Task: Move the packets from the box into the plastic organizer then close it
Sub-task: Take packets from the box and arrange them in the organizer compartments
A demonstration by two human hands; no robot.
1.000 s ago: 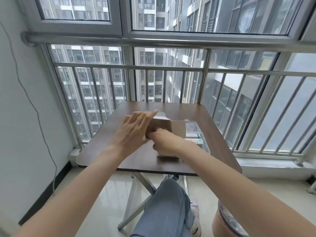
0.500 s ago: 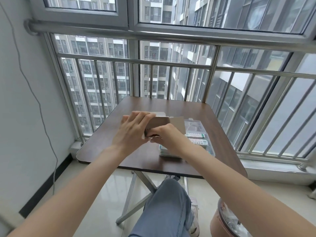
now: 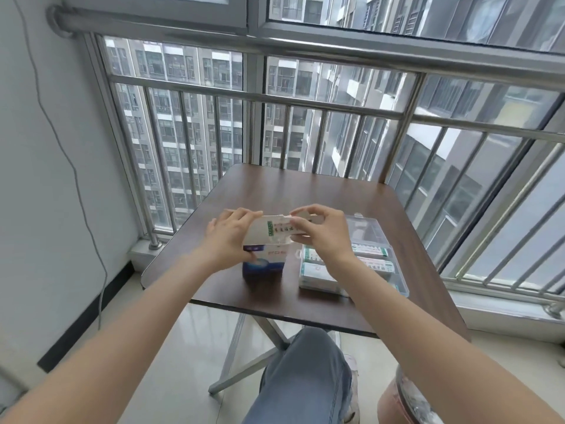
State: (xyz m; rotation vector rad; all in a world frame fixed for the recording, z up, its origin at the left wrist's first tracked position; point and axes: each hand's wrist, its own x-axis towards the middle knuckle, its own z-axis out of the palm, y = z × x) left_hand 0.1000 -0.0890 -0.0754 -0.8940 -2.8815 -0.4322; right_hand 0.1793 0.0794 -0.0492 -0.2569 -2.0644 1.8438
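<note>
Now, on the table (image 3: 305, 191), the open organizer (image 3: 394, 280) already holds packets (image 3: 371, 258), while the left hand (image 3: 227, 240) grips the box (image 3: 264, 264) and the right hand (image 3: 321, 232) pinches a packet (image 3: 276, 231) above it, best lifted straight up; its green print is unreadable.

Soft, even daylight is coming in through the window (image 3: 336, 117) from twelve o'clock, keeping the whole view bright without harsh contrast. The brown table (image 3: 305, 191) is catching a pale sheen along its far edge, and only faint shadows are lying under the things on it. The white wall (image 3: 36, 179) at nine o'clock is looking flat and grey. The wide-angle lens is bending the railing bars (image 3: 330, 105) outward toward three and nine o'clock. Fine print near the centre is reading slightly soft, and the forearms at six o'clock are stretching and blurring.
</note>
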